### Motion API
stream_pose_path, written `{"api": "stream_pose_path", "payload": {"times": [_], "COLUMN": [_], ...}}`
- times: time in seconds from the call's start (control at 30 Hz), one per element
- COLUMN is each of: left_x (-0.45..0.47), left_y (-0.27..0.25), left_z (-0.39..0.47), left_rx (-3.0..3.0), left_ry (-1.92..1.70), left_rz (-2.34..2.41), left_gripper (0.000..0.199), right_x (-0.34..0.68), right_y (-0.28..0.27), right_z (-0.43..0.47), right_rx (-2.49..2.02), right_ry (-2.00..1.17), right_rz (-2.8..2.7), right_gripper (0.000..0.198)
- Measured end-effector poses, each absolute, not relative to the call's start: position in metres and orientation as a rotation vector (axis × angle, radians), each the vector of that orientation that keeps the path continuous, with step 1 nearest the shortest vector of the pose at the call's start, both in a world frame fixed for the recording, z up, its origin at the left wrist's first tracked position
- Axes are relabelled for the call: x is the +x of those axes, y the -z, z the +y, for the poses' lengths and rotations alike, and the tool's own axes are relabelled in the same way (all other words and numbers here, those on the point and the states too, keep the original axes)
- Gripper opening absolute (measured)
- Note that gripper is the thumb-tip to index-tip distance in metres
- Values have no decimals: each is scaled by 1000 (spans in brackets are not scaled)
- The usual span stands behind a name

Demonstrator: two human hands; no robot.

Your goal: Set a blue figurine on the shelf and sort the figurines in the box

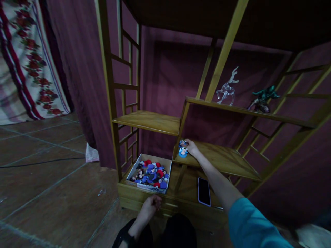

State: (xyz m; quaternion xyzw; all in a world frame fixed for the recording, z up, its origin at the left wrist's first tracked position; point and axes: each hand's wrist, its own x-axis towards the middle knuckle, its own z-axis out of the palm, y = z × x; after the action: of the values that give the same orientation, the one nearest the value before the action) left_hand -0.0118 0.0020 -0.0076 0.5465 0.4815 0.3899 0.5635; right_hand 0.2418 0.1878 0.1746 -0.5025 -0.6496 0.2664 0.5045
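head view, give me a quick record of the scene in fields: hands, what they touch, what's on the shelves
right hand: right hand reaches to the middle shelf, fingers on small blue figures at its left edge
left hand: left hand rests low at the front edge of the bottom board, just below the box, grip unclear
box: open cardboard box full of small red and blue figures, on the bottom board
phone: dark smartphone lying flat beside the box
upper shelf: glass deer and a green figurine
backdrop: maroon cloth behind the wooden shelving
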Motion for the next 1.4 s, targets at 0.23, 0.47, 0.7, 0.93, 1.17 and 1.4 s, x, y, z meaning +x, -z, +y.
{"api": "stream_pose_path", "payload": {"times": [0.23, 0.47, 0.7, 0.93, 1.17, 1.4], "left_x": [-21, -32, -39, -42, -46, -51], "left_y": [17, 14, 4, -3, -4, -24], "left_z": [4, 3, 0, -7, -8, -18], "left_rx": [1363, 1325, 1342, 1355, 1243, 1144], "left_ry": [-947, -1013, -1018, -1024, -1098, -1136], "left_rz": [1154, 1153, 1145, 1189, 1186, 1150], "left_gripper": [17, 25, 31, 38, 38, 32], "right_x": [241, 238, 238, 236, 252, 219], "right_y": [-175, -176, -186, -196, -211, -154], "right_z": [186, 181, 173, 164, 111, -34], "right_rx": [-1237, -1208, -1187, -1186, -1122, -1019], "right_ry": [-626, -652, -758, -826, -668, -1081], "right_rz": [-1594, -1494, -1486, -1471, -1344, -1420], "right_gripper": [19, 22, 19, 23, 33, 31]}}
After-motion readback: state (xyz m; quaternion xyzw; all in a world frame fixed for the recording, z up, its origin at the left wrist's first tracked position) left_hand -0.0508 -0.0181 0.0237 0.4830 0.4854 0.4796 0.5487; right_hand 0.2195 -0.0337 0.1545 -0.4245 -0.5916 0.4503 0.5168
